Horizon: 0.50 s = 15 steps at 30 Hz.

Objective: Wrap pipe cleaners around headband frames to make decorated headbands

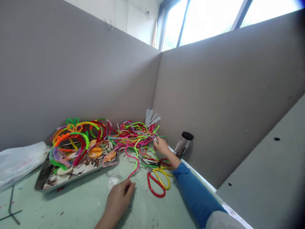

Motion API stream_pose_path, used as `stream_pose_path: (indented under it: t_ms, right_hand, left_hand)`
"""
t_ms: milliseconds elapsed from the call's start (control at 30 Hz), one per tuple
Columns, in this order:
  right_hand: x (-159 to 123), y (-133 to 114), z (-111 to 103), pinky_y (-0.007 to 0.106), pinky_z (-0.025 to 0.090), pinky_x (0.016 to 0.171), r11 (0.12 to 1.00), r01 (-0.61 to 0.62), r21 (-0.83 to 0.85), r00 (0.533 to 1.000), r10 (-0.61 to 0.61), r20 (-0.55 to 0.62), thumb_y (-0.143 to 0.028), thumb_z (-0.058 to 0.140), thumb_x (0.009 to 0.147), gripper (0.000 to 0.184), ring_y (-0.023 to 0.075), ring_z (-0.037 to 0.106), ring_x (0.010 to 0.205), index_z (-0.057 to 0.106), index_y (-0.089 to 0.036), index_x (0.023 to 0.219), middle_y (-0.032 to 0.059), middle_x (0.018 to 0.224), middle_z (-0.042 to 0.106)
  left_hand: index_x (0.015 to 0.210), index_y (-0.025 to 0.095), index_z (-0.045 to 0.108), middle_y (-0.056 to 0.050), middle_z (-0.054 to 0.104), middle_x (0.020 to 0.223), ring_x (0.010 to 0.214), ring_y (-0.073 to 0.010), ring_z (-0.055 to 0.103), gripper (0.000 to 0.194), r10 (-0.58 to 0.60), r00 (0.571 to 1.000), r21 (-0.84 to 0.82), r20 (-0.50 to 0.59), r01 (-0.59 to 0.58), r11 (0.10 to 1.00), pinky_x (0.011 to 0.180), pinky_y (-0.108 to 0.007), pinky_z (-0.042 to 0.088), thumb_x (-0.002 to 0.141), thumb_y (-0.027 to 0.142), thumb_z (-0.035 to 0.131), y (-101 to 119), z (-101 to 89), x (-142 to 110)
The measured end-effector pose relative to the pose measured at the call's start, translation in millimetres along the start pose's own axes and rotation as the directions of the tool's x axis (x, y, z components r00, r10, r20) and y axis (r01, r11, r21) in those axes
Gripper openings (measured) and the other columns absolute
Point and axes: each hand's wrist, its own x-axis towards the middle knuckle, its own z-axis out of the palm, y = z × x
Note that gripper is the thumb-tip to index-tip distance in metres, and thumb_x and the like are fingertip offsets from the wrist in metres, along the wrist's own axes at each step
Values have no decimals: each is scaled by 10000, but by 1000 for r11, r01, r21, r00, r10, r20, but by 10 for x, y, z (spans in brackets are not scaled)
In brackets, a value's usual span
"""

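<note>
My left hand [119, 197] is closed in a pinch at the near end of a pink pipe cleaner [136, 168], which runs back toward a tangled pile of colourful pipe cleaners [135, 135]. At the right edge of that pile is my right hand [162, 147], fingers closed; a small whitish bit shows at its fingertips, too small to name. Just below the right forearm lie scissors with red handles [156, 187] and a pair with yellow handles [166, 181], partly overlapping.
A metal tray [78, 178] of shells [78, 168] carries colourful pipe-cleaner hoops [71, 144]. White strips [152, 118] stand in the corner. A black-lidded canister [184, 144] is by the right panel. Far left are a plastic bag [22, 162] and hex keys [11, 203].
</note>
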Motion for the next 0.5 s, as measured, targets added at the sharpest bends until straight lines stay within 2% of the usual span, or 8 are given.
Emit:
stream_pose_path:
  t_ms: [133, 267, 300, 400, 500]
  right_hand:
    - [-17, -41, -271, 210, 325, 562, 998, 49, 44, 999, -50, 19, -265, 356, 883, 315, 139, 557, 683, 628, -108, 865, 79, 786, 650]
    - [-324, -19, -518, 213, 262, 508, 986, 154, 69, 982, -161, 100, -332, 492, 805, 274, 116, 482, 572, 610, -142, 648, 8, 603, 577]
    - [-423, -6, -573, 219, 244, 503, 979, 194, 67, 976, -200, 90, -341, 491, 805, 286, 113, 459, 560, 598, -145, 625, 3, 587, 558]
    - [-676, 31, -696, 229, 233, 501, 980, 158, 124, 985, -148, -86, -378, 449, 837, 337, 109, 422, 540, 577, -150, 625, -3, 567, 525]
    - [-822, 6, -664, 224, 262, 517, 932, 170, 321, 952, -71, -298, -424, 441, 852, 341, 110, 405, 549, 560, -159, 671, -19, 569, 485]
  left_hand:
    - [659, 183, 546, -3, 580, 600, 592, -137, 515, 299, -6, 1000, 5, 3, 6, 1000, 563, -225, 272, 864, 329, 384, 1, 2, -4]
    - [662, 183, 552, -3, 587, 604, 592, -134, 517, 292, -4, 1000, -13, -11, 4, 1000, 563, -223, 273, 861, 323, 390, 2, 2, -11]
    - [661, 183, 553, -2, 586, 603, 591, -132, 516, 291, -2, 1000, -17, -15, 2, 1000, 562, -222, 274, 860, 323, 392, 0, 2, -11]
    - [654, 183, 552, 2, 575, 593, 583, -127, 507, 284, 0, 1000, -33, -21, -1, 999, 557, -220, 272, 854, 319, 404, -14, 7, -6]
    - [643, 178, 548, 7, 553, 577, 569, -125, 486, 293, 10, 1000, -79, -26, -12, 997, 551, -224, 274, 850, 338, 417, -29, 22, -2]
